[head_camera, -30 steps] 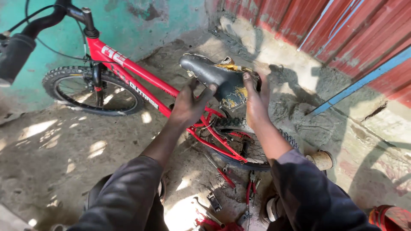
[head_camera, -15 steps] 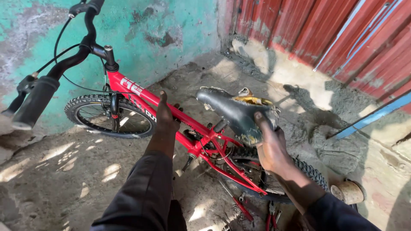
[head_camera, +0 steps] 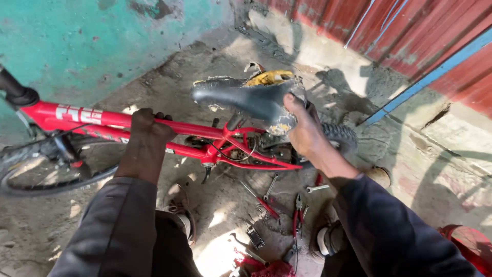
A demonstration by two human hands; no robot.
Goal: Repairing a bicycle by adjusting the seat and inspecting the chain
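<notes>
1. Since half a second ago: left hand now closed around the top tube of the red bicycle frame, fingers wrapped over it; before, placed further forward, near the front of the frame.
2. Right hand now gripping the rear edge of the black saddle, thumb on top; before, lower and beside the rear wheel.
3. Saddle worn, with yellow foam open at the torn back; bicycle nearer and more level in the view than earlier.
4. Front wheel at the left, partly cut by the edge; handlebar grip just visible above it.
5. Knobby rear tyre behind the right wrist, mostly hidden.
6. On the ground under the frame: a red-handled screwdriver, red-handled pliers, a grey spanner, and several small dark pieces, perhaps sockets, too small to tell.
7. Ground of rough, dusty concrete, cracked, with patches of sun and shadow.
8. Behind: turquoise painted wall, chipped; at the right a red corrugated metal sheet and a blue bar leaning across it.
</notes>
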